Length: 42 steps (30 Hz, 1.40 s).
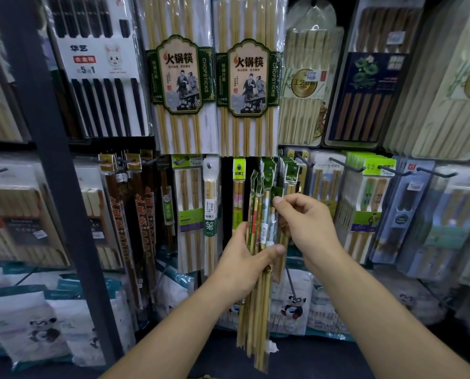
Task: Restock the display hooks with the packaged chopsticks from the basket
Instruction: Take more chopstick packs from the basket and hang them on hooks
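My left hand (pixel 244 266) grips a bundle of several slim chopstick packs (pixel 258 296) upright in front of the display, thumb across their middle. The packs have green header cards and hang down below my wrist. My right hand (pixel 307 225) pinches the green top of one pack (pixel 277 192) from that bundle, just below a hook that holds several matching green-topped packs (pixel 288 170). The basket is out of view.
Display hooks (pixel 345 165) carry many other chopstick packs across the wall. Two large hotpot chopstick packs (pixel 250 77) hang right above my hands. A dark upright post (pixel 53 160) stands at the left. Panda-printed bags (pixel 294 305) lie on the shelf below.
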### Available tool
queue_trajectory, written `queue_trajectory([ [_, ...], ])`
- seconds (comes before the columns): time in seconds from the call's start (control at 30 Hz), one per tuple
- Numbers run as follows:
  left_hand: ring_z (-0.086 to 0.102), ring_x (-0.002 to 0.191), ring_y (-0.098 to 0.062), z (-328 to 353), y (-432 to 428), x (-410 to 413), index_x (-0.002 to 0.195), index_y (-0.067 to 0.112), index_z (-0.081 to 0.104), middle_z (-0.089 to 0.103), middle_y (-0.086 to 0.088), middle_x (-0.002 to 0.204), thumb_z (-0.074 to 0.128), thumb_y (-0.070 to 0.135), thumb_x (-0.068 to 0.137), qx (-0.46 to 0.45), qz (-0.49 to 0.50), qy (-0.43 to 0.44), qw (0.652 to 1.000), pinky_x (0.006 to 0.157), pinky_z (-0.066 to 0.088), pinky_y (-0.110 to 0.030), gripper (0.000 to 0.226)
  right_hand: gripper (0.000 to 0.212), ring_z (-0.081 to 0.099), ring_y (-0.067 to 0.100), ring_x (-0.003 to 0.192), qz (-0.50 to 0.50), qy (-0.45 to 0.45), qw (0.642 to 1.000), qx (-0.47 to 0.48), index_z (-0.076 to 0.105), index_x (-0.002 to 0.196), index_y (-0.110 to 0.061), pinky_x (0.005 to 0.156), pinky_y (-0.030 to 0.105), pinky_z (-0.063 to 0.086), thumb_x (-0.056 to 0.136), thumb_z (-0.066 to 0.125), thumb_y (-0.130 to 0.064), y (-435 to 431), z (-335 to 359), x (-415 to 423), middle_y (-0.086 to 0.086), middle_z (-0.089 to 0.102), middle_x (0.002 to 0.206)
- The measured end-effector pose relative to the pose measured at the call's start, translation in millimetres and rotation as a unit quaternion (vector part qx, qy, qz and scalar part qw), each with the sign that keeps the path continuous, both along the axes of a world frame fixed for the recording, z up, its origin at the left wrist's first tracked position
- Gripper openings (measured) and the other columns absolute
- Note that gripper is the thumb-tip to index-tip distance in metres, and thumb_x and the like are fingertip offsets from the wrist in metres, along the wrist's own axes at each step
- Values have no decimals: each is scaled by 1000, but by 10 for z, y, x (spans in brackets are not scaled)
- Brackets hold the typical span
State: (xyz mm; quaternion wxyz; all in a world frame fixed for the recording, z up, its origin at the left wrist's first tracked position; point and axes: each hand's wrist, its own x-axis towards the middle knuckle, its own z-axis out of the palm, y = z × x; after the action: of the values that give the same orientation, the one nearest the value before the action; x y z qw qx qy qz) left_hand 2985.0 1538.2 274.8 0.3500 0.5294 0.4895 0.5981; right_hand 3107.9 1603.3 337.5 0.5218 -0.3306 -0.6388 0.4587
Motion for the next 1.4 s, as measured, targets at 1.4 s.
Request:
queue_trajectory([
  [1.4, 67, 69, -21, 62, -53, -8, 117, 13, 53, 74, -3, 83, 55, 18, 105, 16, 16, -81, 996, 66, 62, -38, 13, 14, 58, 4, 66, -203, -67, 972, 94, 65, 83, -17, 61, 19, 42, 93, 69, -27, 449, 197, 38, -6, 65, 74],
])
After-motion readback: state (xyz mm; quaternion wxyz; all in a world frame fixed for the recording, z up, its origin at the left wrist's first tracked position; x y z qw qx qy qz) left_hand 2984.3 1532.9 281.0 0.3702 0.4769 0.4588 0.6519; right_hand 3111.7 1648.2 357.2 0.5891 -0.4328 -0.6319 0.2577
